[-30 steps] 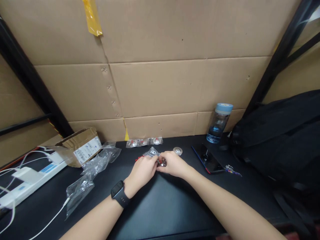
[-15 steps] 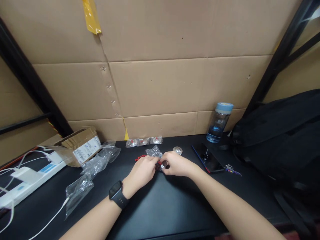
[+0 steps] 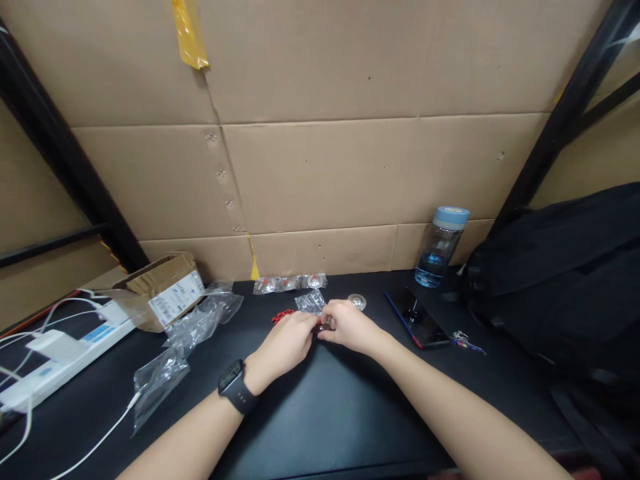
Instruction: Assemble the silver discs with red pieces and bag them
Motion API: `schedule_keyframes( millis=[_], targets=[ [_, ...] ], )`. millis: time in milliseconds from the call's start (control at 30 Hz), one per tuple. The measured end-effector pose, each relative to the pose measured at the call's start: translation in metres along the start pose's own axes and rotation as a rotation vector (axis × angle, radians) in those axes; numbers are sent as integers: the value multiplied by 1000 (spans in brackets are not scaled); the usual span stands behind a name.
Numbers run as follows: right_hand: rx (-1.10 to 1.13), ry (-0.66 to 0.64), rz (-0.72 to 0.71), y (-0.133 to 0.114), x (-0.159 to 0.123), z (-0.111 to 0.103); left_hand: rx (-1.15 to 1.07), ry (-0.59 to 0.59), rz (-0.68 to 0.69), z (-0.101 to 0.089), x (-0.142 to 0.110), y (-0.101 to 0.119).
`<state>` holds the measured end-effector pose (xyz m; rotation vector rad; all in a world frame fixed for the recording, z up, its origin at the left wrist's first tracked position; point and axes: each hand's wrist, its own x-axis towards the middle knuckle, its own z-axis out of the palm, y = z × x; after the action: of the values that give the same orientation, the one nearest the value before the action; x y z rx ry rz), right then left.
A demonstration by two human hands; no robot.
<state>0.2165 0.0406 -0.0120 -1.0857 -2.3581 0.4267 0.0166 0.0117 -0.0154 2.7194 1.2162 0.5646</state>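
My left hand (image 3: 290, 337), with a black watch (image 3: 234, 385) on its wrist, is closed at the middle of the black table. Its fingertips meet those of my right hand (image 3: 347, 325), which is also closed. Between them they grip a small shiny metal disc (image 3: 323, 327), mostly hidden by the fingers. Some red cord (image 3: 281, 316) lies just beyond my left hand. A crumpled clear plastic bag (image 3: 311, 301) rests behind the fingertips. Past my right hand lies a loose round metal disc (image 3: 357, 302) with a raised centre.
Several bagged metal discs (image 3: 289, 284) lie along the cardboard wall. At left are an opened carton (image 3: 175, 293), plastic wrapping (image 3: 193, 327) and a white power strip (image 3: 75, 353) with cables. At right are a phone (image 3: 420, 320), keys (image 3: 465, 341), a water bottle (image 3: 440, 250) and a black backpack (image 3: 560, 267).
My right fingers have closed further over the metal disc, so less of it shows. More red cord is visible beside my left hand. The view has shifted slightly.
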Motion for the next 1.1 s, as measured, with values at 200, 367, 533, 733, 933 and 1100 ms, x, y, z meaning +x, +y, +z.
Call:
schedule_keyframes(
  millis=[200, 367, 533, 733, 933, 1100],
  targets=[
    [31, 18, 3, 4, -1, 1, -21, 34, 28, 2, 0, -1],
    [-101, 73, 81, -2, -2, -5, -28, 72, 42, 4, 0, -3],
    [-195, 80, 178, -6, -4, -4, -47, 96, 46, 5, -1, -5],
    [-168, 79, 172, -6, -3, 1, -69, 112, 71, 6, -1, -3],
    [-140, 98, 196, -4, -3, 1, -10, 139, -50, 0, -1, 7],
    [-138, 94, 193, -4, -3, 2, 50, 111, -186, 0, -2, 11]
  ],
)
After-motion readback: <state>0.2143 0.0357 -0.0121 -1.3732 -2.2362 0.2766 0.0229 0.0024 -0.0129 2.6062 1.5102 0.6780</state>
